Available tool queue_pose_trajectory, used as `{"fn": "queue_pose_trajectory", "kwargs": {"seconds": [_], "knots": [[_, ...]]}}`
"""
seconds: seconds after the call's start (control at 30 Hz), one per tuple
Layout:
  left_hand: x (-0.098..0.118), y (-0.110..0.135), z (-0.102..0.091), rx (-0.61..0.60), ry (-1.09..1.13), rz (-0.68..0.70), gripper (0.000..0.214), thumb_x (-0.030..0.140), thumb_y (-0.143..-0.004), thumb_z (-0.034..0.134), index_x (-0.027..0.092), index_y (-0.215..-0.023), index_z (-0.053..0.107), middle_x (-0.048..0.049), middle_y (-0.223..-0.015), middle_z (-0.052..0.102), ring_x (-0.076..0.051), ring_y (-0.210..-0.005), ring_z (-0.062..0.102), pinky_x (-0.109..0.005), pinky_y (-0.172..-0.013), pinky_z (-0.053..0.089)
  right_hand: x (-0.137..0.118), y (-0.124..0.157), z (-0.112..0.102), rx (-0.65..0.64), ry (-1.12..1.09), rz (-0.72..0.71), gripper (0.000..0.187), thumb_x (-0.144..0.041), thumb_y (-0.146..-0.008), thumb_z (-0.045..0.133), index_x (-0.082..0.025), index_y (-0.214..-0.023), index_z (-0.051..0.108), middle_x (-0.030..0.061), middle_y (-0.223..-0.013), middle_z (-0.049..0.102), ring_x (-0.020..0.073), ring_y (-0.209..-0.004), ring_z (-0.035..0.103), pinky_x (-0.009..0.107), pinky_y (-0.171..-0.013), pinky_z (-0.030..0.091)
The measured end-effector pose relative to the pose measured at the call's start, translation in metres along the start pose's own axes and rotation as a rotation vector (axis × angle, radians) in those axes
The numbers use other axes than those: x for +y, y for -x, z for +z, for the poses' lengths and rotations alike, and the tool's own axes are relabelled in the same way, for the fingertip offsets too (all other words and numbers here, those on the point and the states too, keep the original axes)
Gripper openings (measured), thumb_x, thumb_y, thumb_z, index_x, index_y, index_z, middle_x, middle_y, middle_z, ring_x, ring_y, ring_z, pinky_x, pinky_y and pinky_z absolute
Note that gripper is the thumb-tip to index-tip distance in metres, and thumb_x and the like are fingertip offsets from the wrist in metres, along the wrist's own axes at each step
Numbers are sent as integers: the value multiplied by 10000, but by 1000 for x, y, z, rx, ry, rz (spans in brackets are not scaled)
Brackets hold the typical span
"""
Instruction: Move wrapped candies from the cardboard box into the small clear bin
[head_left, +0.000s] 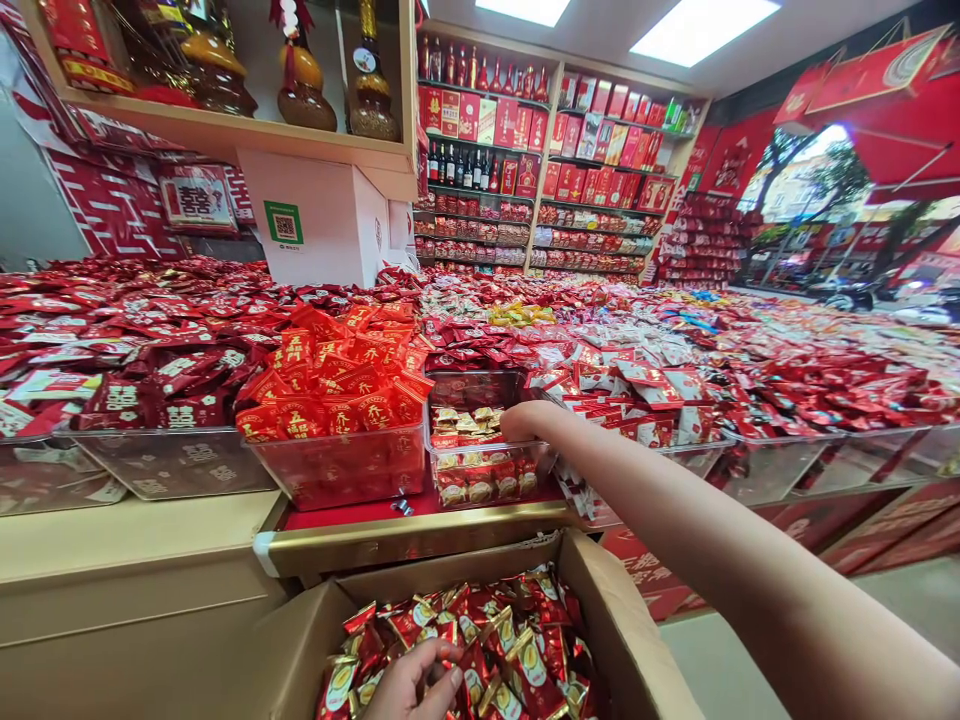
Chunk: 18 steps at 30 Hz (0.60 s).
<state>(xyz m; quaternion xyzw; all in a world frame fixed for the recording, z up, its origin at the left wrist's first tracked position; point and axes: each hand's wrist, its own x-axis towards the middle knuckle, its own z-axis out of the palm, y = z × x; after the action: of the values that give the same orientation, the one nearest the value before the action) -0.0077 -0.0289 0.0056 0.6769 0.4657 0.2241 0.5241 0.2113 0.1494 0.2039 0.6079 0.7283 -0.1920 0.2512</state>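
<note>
My left hand (420, 683) is at the bottom, in an open cardboard box (630, 610) full of red-and-gold wrapped candies (534, 668). Its thumb and forefinger are curled close together at a candy wrapper. My right arm stretches across from the lower right, and my right hand (527, 422) is bent down at the right side of a clear plastic bin (487, 460). Its fingers are hidden. Inside that bin lie neatly lined-up gold-and-red wrapped candies (474, 422), below the level of the heaps beside it.
Left of the bin is a clear tub piled with bright red packets (345, 385); white-and-red packets (652, 385) fill the one to its right. A small silvery scrap (403, 507) lies on the red ledge above the gold edge (450, 535). Shelves (480, 150) of bottles and boxes stand behind.
</note>
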Motion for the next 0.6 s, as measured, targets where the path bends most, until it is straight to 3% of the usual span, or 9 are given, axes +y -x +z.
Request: {"fn": "queue_pose_trajectory", "kwargs": {"seconds": [0.3, 0.47, 0.6], "knots": [[-6, 0, 0, -5, 20, 9, 241, 388, -755, 481, 191, -829, 598, 36, -600, 483, -150, -588, 433, -233, -561, 339, 8, 1, 1, -50, -127, -27, 89, -117, -524, 667, -71, -598, 646, 10, -464, 558, 164, -593, 574, 256, -583, 441], [-7, -2, 2, -4, 17, -6, 232, 385, -747, 486, 183, -802, 589, 49, -572, 439, -144, -568, 401, -233, -543, 322, 8, -3, 4, 66, -208, -58, 100, -151, -577, 684, -83, -637, 640, 14, -515, 584, 152, -617, 577, 236, -589, 440], [-5, -3, 2, -10, 25, -21, 220, 372, -741, 491, 175, -787, 578, 49, -581, 431, -143, -575, 396, -235, -550, 321, 5, -8, 6, 217, -252, -65, 210, -274, -760, 565, -88, -852, 593, 35, -768, 610, 133, -705, 574, 273, -636, 469]]}}
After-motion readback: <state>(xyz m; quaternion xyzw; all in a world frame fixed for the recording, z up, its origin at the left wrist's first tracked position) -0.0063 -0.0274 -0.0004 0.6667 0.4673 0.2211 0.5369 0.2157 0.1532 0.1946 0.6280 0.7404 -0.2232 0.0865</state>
